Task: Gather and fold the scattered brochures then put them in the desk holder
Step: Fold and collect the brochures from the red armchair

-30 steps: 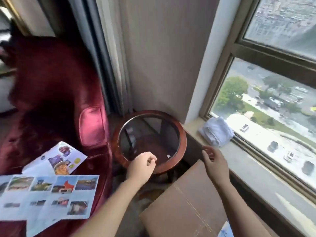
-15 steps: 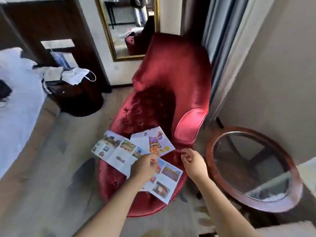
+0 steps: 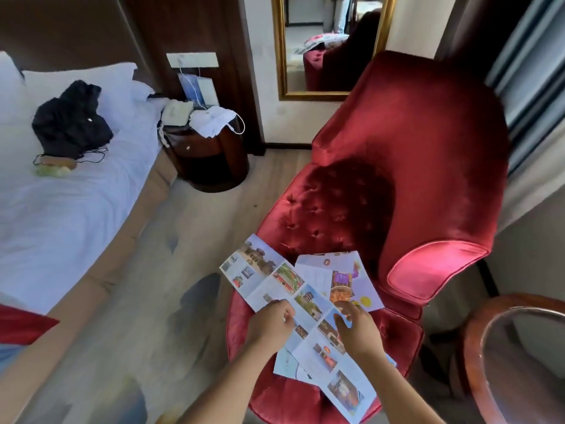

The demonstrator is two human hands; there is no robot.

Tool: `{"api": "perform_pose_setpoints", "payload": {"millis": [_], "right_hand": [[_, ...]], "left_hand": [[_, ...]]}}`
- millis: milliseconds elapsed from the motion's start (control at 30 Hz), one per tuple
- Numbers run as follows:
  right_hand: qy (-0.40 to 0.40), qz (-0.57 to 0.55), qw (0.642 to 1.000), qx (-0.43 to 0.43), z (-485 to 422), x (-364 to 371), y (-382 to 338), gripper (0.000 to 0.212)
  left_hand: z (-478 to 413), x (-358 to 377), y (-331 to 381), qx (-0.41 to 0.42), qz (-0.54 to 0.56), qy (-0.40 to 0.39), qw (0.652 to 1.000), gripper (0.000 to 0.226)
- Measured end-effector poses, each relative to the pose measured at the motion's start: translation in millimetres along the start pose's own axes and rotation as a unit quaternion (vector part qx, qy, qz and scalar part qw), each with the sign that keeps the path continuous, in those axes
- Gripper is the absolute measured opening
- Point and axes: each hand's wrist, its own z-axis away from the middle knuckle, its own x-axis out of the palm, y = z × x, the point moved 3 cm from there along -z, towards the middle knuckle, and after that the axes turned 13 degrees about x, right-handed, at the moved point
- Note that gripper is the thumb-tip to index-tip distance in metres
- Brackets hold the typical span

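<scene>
Head view, lower centre: left hand (image 3: 270, 322) pinches the unfolded brochure (image 3: 276, 281), right hand (image 3: 358, 330) grip unclear; overhanging the armchair (image 3: 428, 154) seat, it could slip to the floor (image 3: 189, 240).

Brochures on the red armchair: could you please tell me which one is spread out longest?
The long photo brochure, a strip of building pictures running diagonally across the seat front. The cartoon brochure behind it is shorter, printed purple and orange.
</scene>
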Motion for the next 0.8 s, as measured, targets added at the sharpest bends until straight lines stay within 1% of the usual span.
{"api": "perform_pose_setpoints", "payload": {"millis": [167,267,400,500,633,700,800], "right_hand": [[0.006,0.02,1.0,-0.012,-51,6,-34,0.031],[0.006,0.021,1.0,0.007,-66,12,-39,0.029],[0.029,0.001,0.999,0.028,-91,31,-58,0.027],[0.027,-0.011,0.998,0.058,-112,66,-81,0.03],[0.009,0.009,0.996,0.086,-138,144,-118,0.033],[0.026,0.01,0.995,0.1,-155,177,-134,0.035],[0.05,0.01,0.991,0.12,-183,219,-155,0.036]], "left_hand": [[-49,-18,-30,-0.022,0.003,0.019,1.0,0.017],[-68,-19,-45,-0.014,0.001,-0.01,1.0,0.018],[-96,-29,-75,-0.008,0.016,-0.012,1.0,0.018],[-120,-41,-110,0.006,0.021,-0.018,1.0,0.018],[-148,-47,-186,0.022,0.019,-0.062,0.998,0.016],[-169,-43,-222,0.035,0.02,-0.075,0.996,0.015],[-197,-39,-271,0.04,0.025,-0.073,0.996,0.014]]}}
